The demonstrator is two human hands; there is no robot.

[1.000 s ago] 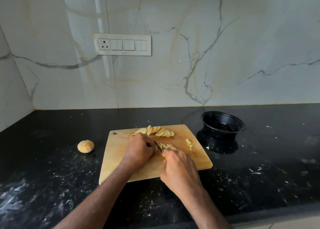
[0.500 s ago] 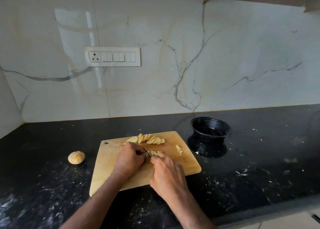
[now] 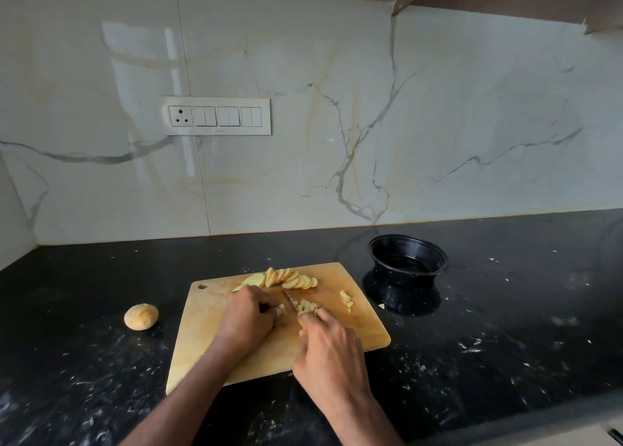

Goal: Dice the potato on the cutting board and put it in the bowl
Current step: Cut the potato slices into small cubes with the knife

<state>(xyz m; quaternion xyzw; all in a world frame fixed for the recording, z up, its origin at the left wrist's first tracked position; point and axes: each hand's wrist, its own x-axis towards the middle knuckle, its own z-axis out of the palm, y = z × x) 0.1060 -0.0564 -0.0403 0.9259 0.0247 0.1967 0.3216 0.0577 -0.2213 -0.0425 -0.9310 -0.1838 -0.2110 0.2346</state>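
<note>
A single head-worn camera is looking forward and down from above the near edge of the worktop (image 3: pixel 101 361). It is facing the marble wall (image 3: pixel 438 125), which is filling the upper half. The cutting board (image 3: pixel 209 337) is lying close below centre, with both forearms reaching in from the bottom edge.
</note>
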